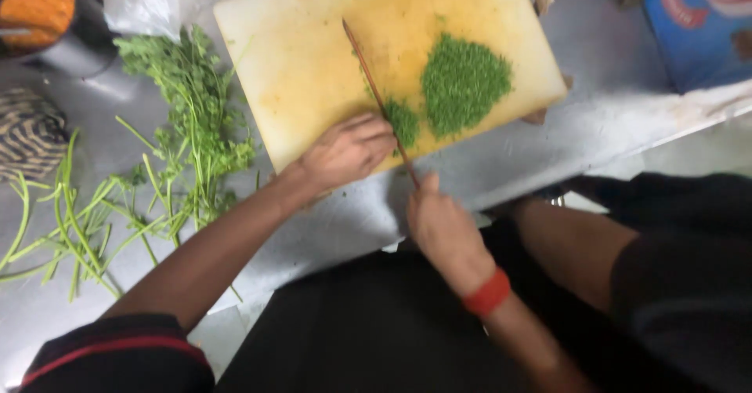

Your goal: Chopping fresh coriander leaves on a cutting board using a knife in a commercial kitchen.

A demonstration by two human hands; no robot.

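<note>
- Dark clothing of the person (376, 338) fills the lower edge of the view, closest to the camera
- Right hand (442, 228): positioned just off the near edge of the cutting board, a red band (487, 293) on its wrist; fingers clamped on the handle of the knife (380, 99)
- Knife: seen edge-on as a thin line; blade runs from the right hand diagonally up and to the left across the board, just left of the small clump of chopped greens (403, 121)
- Left hand (348, 152): rests at the near edge of the board, just left of the blade; fingers curled together, tips pointing toward the small clump and close against it; contact with the blade cannot be determined
- Cutting board (305, 56): pale, yellow-stained, lying tilted on the grey metal desk (619, 111)
- Main pile of finely chopped greens (464, 83): located on the right half of the board, right of the knife and just beside the small clump
- Unchopped leafy herb bunch (196, 111): lies on the desk just left of the board
- Loose green stems (70, 220): scattered on the desk further left, near the left forearm
- Clear plastic bag (145, 1): at the top, beyond the herb bunch
- Blue printed package (697, 25): at the top right corner, well apart from the board
</note>
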